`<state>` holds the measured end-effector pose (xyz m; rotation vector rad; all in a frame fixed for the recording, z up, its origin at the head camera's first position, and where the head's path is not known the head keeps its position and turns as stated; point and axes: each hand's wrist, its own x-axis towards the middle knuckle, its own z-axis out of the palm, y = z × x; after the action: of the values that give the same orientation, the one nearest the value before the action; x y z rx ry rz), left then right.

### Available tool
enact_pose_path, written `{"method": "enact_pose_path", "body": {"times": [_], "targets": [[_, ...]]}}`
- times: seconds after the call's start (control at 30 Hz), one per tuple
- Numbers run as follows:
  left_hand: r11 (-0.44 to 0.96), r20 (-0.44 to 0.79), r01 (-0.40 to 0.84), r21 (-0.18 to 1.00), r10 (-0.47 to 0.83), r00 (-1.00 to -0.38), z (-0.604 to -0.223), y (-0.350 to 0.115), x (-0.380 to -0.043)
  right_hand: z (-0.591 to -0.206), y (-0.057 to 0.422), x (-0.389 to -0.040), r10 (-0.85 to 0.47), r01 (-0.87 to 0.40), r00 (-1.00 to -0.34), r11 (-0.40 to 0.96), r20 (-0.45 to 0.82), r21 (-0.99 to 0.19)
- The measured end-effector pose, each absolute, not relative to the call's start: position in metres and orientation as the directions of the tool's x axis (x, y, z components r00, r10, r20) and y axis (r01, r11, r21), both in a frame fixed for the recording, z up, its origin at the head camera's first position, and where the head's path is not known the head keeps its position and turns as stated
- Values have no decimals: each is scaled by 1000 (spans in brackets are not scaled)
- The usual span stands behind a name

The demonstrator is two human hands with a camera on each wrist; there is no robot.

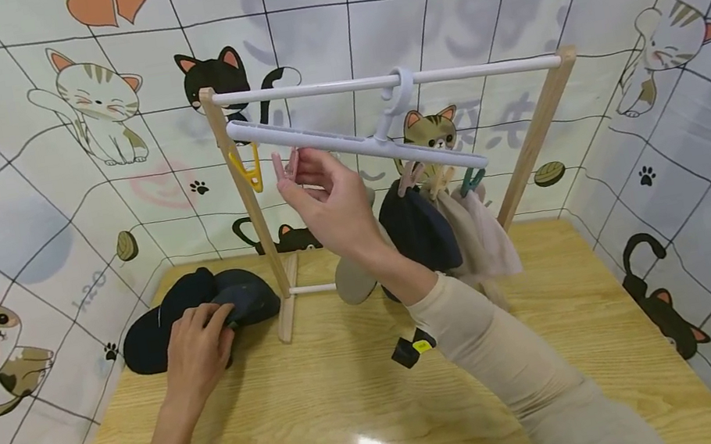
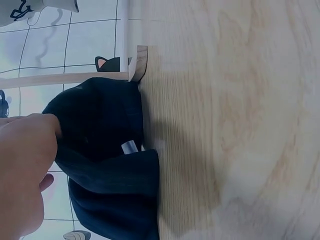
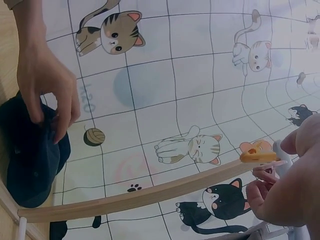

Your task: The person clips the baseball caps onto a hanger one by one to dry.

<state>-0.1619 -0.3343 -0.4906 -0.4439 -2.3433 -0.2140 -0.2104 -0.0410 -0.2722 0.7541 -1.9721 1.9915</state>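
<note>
At the left of the table, my left hand (image 1: 199,345) pinches the edge of a dark navy cap (image 1: 245,295). A pale label (image 2: 129,147) shows inside its opening in the left wrist view. Against it lies a black cap (image 1: 147,343), partly behind the hand. My right hand (image 1: 341,204) is raised under the left half of a pale lilac hanger (image 1: 312,138) and pinches a pink clothespin (image 1: 293,163) there. A yellow clothespin (image 1: 255,168) hangs near the hanger's left end. In the right wrist view my fingers partly cover the pink clothespin.
The hanger hooks over the white bar (image 1: 479,70) of a rack with wooden posts (image 1: 536,134) and tilts down to the right. Hats, one navy (image 1: 408,220) and one pale pink (image 1: 493,233), hang from clothespins. Cat-print cloth (image 1: 323,37) stands behind the wooden table (image 1: 333,416).
</note>
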Motion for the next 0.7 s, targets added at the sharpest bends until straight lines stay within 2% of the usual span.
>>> {"method": "enact_pose_path", "body": {"times": [0.43, 0.7], "targets": [[940, 711, 340, -24, 255, -656, -488, -325, -164, -273, -35, -205, -115, -552, -824, -60, 555, -832], [948, 737, 314, 57, 172, -653, -469, -323, -164, -274, -33, -205, -120, -540, -830, -73, 545, -838]]}}
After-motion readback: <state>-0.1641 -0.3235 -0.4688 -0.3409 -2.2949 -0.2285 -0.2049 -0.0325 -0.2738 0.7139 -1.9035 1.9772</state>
